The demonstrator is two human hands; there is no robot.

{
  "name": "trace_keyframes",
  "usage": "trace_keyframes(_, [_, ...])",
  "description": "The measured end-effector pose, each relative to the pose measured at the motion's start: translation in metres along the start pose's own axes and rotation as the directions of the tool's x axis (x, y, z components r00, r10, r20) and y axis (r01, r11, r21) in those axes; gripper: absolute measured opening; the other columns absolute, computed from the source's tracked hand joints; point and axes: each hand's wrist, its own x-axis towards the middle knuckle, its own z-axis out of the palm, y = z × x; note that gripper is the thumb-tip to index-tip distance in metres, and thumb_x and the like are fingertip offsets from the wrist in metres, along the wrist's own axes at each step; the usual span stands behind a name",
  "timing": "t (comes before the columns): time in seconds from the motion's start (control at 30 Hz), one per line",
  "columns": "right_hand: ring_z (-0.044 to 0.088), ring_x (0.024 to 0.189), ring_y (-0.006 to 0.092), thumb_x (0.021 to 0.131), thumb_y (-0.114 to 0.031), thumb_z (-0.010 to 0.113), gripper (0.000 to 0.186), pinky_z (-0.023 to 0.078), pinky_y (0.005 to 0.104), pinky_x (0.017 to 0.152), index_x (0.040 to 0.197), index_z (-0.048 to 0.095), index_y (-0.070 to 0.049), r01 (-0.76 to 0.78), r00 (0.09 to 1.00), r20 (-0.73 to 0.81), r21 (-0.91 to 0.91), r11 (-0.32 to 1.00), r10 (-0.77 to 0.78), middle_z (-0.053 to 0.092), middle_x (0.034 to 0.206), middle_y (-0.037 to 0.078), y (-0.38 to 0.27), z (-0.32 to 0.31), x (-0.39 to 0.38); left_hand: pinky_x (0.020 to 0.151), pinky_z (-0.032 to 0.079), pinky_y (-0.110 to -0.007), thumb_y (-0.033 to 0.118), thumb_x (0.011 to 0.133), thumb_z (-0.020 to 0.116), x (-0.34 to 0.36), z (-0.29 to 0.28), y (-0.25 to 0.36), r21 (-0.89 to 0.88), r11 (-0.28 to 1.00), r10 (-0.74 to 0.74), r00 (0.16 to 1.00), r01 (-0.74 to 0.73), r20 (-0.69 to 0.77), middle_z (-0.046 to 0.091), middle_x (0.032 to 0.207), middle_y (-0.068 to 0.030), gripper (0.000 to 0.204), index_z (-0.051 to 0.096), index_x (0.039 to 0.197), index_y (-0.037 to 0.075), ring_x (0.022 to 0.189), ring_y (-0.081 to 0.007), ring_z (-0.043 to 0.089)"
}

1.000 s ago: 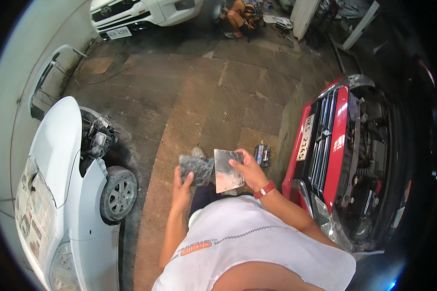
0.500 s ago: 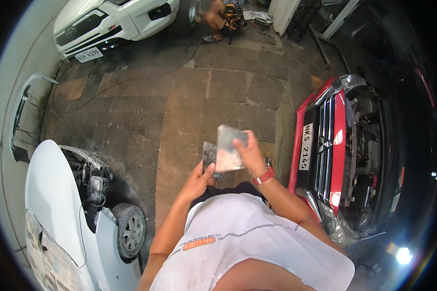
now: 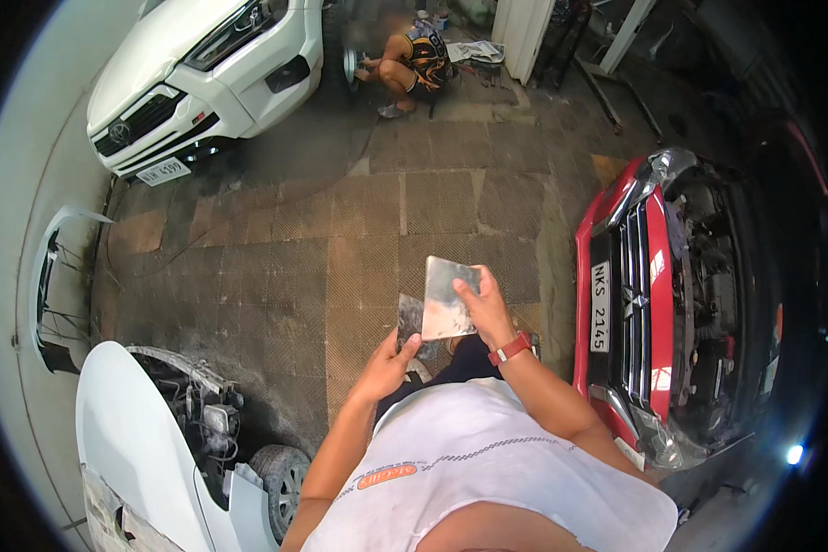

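Note:
Held up in front of my body, a flat rectangular pad (image 3: 445, 316), pale with a grey smeared upper part, is gripped in my right hand (image 3: 490, 311). Its thumb presses on the face and the fingers go behind the right edge. My left hand (image 3: 384, 370) pinches a dark grey, mottled sheet (image 3: 409, 315) that looks like sandpaper, with the thumb at its lower edge. The sheet sits just left of the pad, and the pad partly overlaps it. Whether the two touch, I cannot tell. A red band (image 3: 510, 348) circles my right wrist.
To the right stands a red car front (image 3: 658, 267) with its engine bay exposed. A white fender (image 3: 129, 405) and wheel (image 3: 283, 483) are at lower left, a white vehicle (image 3: 239, 83) at far left. Beyond, a person (image 3: 409, 69) squats by a wheel on the tiled floor (image 3: 276, 258).
My view has tilted upward and left, so the surroundings sit lower and further right. Both hands keep their hold; the pad, blurred before, is sharper and more upright.

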Motion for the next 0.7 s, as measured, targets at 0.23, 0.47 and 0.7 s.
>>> trace_keyframes(0.23, [0.064, 0.102, 0.0107, 0.107, -0.021, 0.074, 0.029, 0.056, 0.0318, 0.092, 0.126, 0.058, -0.006, 0.038, 0.965, 0.26, -0.17, 0.985, 0.008, 0.07, 0.111, 0.004, -0.01, -0.015, 0.08, 0.114, 0.044, -0.036, 0.042, 0.115, 0.059, 0.087, -0.005, 0.027, 0.041, 0.996, -0.079, 0.996, 0.081, -0.045, 0.069, 0.138, -0.007, 0.052, 0.061, 0.146, 0.001, 0.128, -0.0171, 0.058])
trace_keyframes(0.47, [0.065, 0.101, 0.011, 0.105, -0.021, 0.076, 0.033, 0.057, 0.033, 0.09, 0.126, 0.058, -0.004, 0.07, 0.931, 0.363, -0.281, 0.957, 0.039, 0.071, 0.111, 0.004, -0.061, -0.086, 0.188, 0.113, 0.046, -0.037, 0.044, 0.115, 0.057, 0.218, 0.044, 0.096, 0.05, 0.99, -0.133, 0.991, 0.134, -0.014, 0.07, 0.138, -0.0106, 0.053, 0.061, 0.147, 0.001, 0.127, -0.0196, 0.061])
trace_keyframes(0.7, [0.067, 0.1, 0.0108, 0.103, -0.019, 0.079, 0.032, 0.057, 0.0325, 0.087, 0.124, 0.062, -0.003, 0.008, 0.964, 0.262, -0.212, 0.977, 0.049, 0.073, 0.109, 0.005, -0.097, -0.165, 0.275, 0.117, 0.044, -0.04, 0.044, 0.117, 0.053, 0.348, 0.079, 0.148, 0.143, 0.977, -0.165, 0.986, 0.16, 0.025, 0.069, 0.143, -0.0125, 0.054, 0.058, 0.151, 0.003, 0.136, -0.0248, 0.059])
